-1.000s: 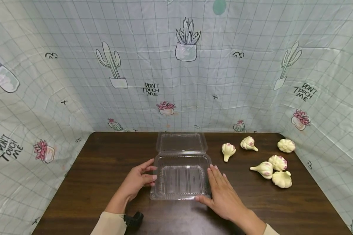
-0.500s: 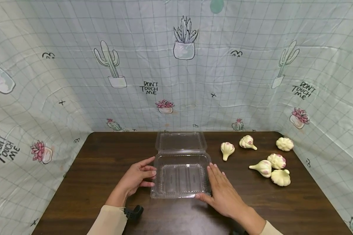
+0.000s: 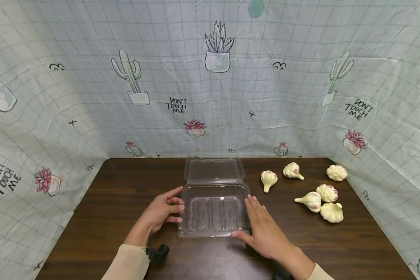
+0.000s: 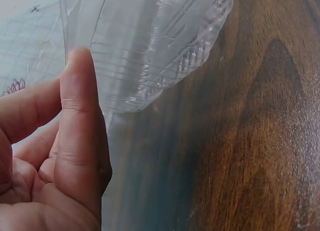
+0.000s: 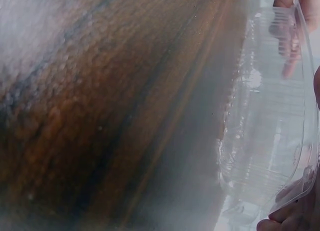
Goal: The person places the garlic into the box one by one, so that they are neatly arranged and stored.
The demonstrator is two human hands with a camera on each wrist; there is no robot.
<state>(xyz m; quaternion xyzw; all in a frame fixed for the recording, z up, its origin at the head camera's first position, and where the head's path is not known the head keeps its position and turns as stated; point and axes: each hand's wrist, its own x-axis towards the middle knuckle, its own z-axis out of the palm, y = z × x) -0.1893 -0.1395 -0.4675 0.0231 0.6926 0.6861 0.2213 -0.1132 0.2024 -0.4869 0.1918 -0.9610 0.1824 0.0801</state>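
A clear plastic clamshell container (image 3: 213, 217) lies on the dark wooden table, its lid (image 3: 215, 170) folded back away from me. My left hand (image 3: 159, 212) is at the left wall, its loosely spread fingertips touching the rim. In the left wrist view the thumb (image 4: 77, 106) stands against the clear edge. My right hand (image 3: 266, 231) lies along the right side, fingers straight against the wall and thumb at the near right corner. The right wrist view catches the container's side (image 5: 270, 111) with fingertips (image 5: 295, 218) at its edge. Nothing is inside the container.
Several garlic bulbs lie at the right: one bulb (image 3: 268, 180) nearest the lid, another bulb (image 3: 293, 170) behind it, a cluster with a long-stemmed bulb (image 3: 311, 201), and a lone bulb (image 3: 336, 172) at the far corner. A patterned curtain (image 3: 217, 93) encloses the table.
My left thumb and fingers have shifted slightly along the left rim. The right hand, the container and the garlic bulbs stay in place while the head view drifts a little.
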